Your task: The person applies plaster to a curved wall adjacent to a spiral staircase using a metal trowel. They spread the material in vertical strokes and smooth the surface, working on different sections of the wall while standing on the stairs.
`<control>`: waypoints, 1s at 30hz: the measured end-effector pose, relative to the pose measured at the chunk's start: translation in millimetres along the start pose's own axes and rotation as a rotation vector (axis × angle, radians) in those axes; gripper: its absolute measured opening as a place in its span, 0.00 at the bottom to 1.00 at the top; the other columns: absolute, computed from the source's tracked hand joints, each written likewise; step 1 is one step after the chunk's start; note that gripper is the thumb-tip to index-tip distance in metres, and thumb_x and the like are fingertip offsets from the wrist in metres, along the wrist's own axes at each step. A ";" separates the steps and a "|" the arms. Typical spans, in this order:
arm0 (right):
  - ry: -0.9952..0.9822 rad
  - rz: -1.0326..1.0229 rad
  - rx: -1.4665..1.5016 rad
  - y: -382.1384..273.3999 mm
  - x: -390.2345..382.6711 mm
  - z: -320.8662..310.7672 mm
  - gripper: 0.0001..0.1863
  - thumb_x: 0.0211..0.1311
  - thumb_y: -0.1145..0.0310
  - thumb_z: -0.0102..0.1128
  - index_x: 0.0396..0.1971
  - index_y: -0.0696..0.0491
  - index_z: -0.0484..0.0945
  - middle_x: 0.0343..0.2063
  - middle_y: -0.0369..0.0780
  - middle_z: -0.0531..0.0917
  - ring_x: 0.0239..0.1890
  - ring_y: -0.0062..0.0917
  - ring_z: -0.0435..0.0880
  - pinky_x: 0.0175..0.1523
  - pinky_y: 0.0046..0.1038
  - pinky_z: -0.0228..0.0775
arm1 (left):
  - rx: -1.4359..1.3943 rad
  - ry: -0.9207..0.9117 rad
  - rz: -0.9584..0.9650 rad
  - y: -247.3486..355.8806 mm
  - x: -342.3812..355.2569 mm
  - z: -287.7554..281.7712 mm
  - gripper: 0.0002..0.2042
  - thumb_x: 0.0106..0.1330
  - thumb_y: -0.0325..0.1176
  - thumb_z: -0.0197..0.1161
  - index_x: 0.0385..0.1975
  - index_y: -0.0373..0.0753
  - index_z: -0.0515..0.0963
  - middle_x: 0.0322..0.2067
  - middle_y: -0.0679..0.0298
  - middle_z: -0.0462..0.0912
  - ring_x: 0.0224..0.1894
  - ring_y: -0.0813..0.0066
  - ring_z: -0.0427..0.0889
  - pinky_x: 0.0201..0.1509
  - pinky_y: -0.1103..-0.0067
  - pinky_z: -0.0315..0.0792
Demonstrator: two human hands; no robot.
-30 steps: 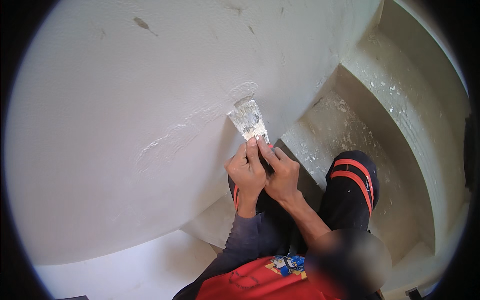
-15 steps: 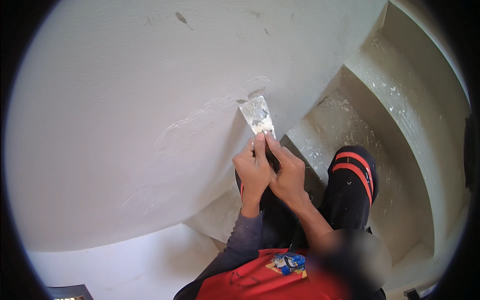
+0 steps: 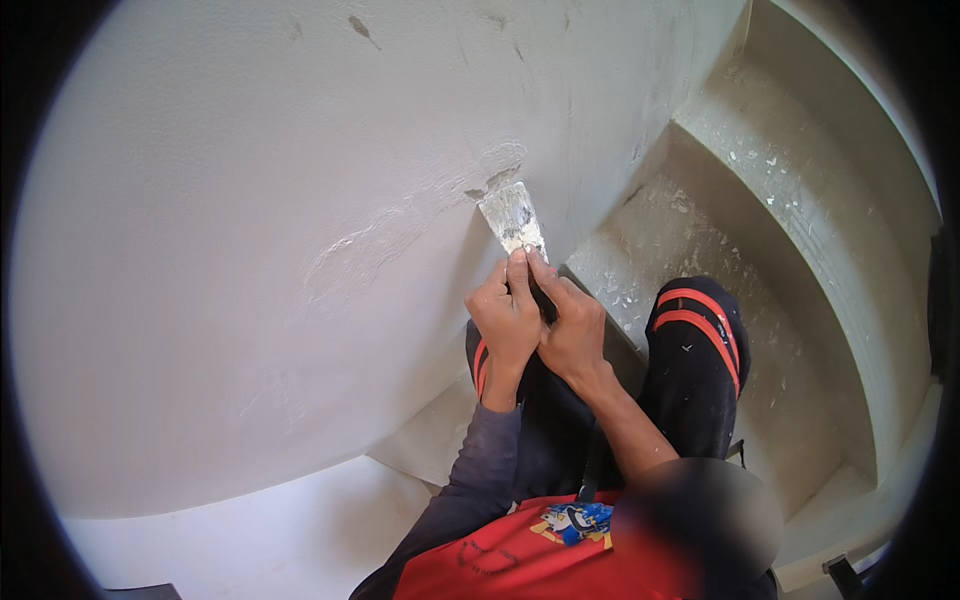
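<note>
My left hand (image 3: 506,318) and my right hand (image 3: 573,325) are closed side by side around a putty knife (image 3: 511,214). Its flat blade is smeared with white and grey residue, and both thumbs press near the base of the blade. The handle is mostly hidden by my fingers. The blade's front edge is against the pale wall (image 3: 200,250), just below a bare grey patch (image 3: 503,177) where the coating is gone. Wrinkled, lifted coating (image 3: 365,245) spreads left and down from that patch.
To the right, curved steps (image 3: 770,230) rise, strewn with white flakes (image 3: 757,160). My knees, in black trousers with red stripes (image 3: 700,325), are bent close to the wall. A white surface (image 3: 260,530) lies at lower left. Darker marks (image 3: 362,30) dot the upper wall.
The bare patch above the blade shows larger, and the wrinkled coating stands out more. Both hands keep their hold on the putty knife; the view has shifted slightly.
</note>
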State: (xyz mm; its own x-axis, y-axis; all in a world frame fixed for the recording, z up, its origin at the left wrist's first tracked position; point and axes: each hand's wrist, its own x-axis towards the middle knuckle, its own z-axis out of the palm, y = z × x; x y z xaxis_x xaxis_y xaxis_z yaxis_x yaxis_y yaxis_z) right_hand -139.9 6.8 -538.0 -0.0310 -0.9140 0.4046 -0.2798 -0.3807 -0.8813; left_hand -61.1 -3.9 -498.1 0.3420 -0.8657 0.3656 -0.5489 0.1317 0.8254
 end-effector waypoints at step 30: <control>0.021 0.035 0.120 1.5 -3.0 2.7 0.32 0.49 0.72 0.61 0.59 0.44 0.70 0.30 0.46 0.80 0.30 0.42 0.80 0.33 0.34 0.71 | 0.109 0.064 -0.062 4.4 -5.4 7.0 0.16 0.69 0.37 0.53 0.26 0.30 0.80 0.18 0.62 0.81 0.21 0.83 0.74 0.25 0.80 0.68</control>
State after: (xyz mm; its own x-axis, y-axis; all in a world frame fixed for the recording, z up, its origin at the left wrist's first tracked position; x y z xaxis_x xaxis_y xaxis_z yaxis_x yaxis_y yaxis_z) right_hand -137.7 8.5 -541.2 -0.0595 -0.9243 0.3769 -0.1612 -0.3637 -0.9175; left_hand -70.7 -2.0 -499.5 0.4236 -0.8377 0.3448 -0.6034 0.0229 0.7971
